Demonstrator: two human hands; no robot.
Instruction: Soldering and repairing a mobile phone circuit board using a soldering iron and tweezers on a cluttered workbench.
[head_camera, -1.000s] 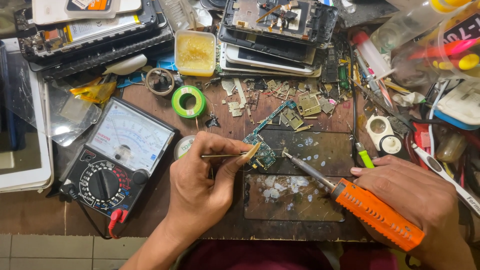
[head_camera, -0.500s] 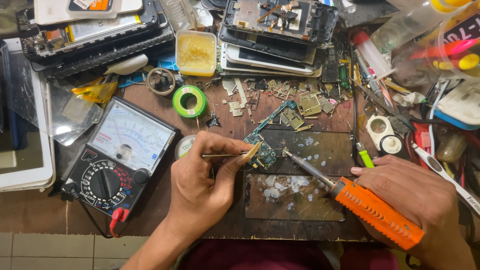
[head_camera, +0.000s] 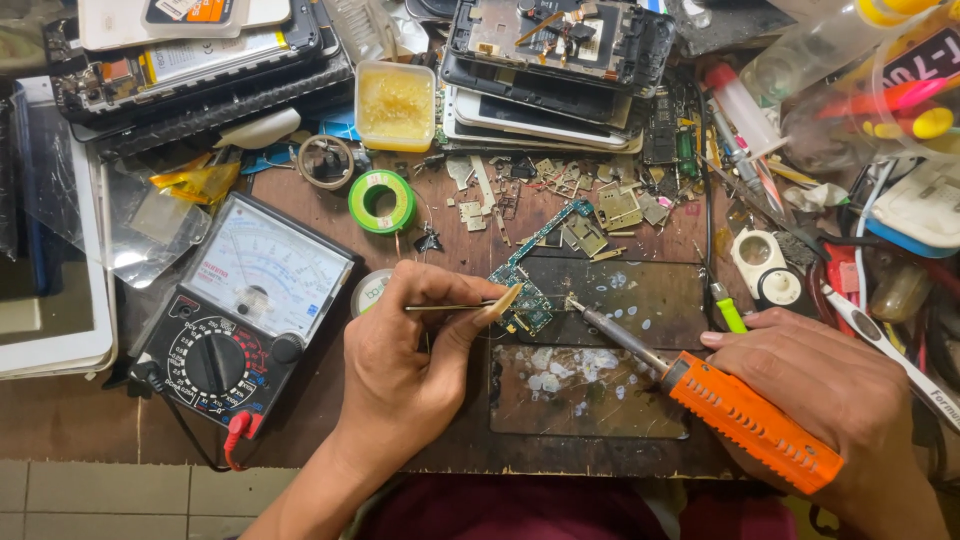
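Soldering step: left hand (head_camera: 400, 360) grips tweezers (head_camera: 450, 306) on circuit board (head_camera: 525, 300), right hand (head_camera: 830, 390) grips soldering iron (head_camera: 700, 380) w/ tip beside; next needs steady touch.

Left hand (head_camera: 400, 365) in shot: bare, no glove, no ring, no watch. Forearm bare down to frame edge, no sleeve showing. Fingers (head_camera: 455, 290) with short, trimmed nails; thumbnail plain, unpainted. Right hand (head_camera: 840, 390) in shot: bare too, no glove, no ring. Wrist bare, no band, no cuff. Short nail visible on one fingertip, unpainted. Low centre: dark maroon garment across lap, plain fabric, no print or seam visible.
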